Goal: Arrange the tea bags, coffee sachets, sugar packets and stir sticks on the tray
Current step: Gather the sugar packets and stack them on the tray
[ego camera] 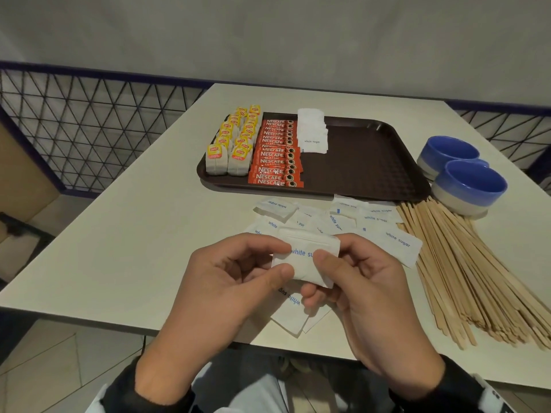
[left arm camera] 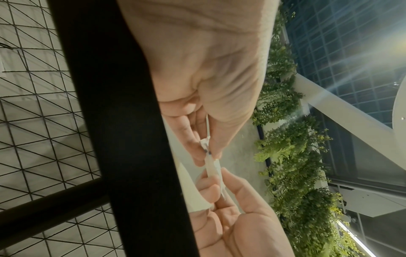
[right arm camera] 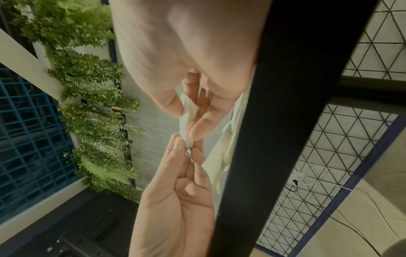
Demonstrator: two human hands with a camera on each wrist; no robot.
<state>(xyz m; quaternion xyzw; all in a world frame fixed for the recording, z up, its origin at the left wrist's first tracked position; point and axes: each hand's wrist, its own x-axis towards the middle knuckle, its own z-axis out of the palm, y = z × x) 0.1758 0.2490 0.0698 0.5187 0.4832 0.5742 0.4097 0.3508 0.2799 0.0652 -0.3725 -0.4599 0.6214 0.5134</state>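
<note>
Both hands hold a small stack of white sugar packets (ego camera: 304,257) above the table's near edge. My left hand (ego camera: 284,260) pinches its left side between thumb and fingers, and my right hand (ego camera: 317,275) pinches its right side. The wrist views show the stack edge-on (left arm camera: 212,167) (right arm camera: 187,118) between both thumbs. On the brown tray (ego camera: 372,162), tea bags (ego camera: 232,144) stand in two rows at the left, with red coffee sachets (ego camera: 275,156) beside them and then a column of sugar packets (ego camera: 311,132). Loose sugar packets (ego camera: 372,222) lie in front of the tray. Wooden stir sticks (ego camera: 465,269) fan out at the right.
Two blue bowls (ego camera: 468,186) sit right of the tray, touching the stir sticks' far ends. The tray's right half is bare. More sugar packets (ego camera: 290,311) lie under my hands near the table's front edge. A wire mesh fence (ego camera: 89,129) runs behind the table.
</note>
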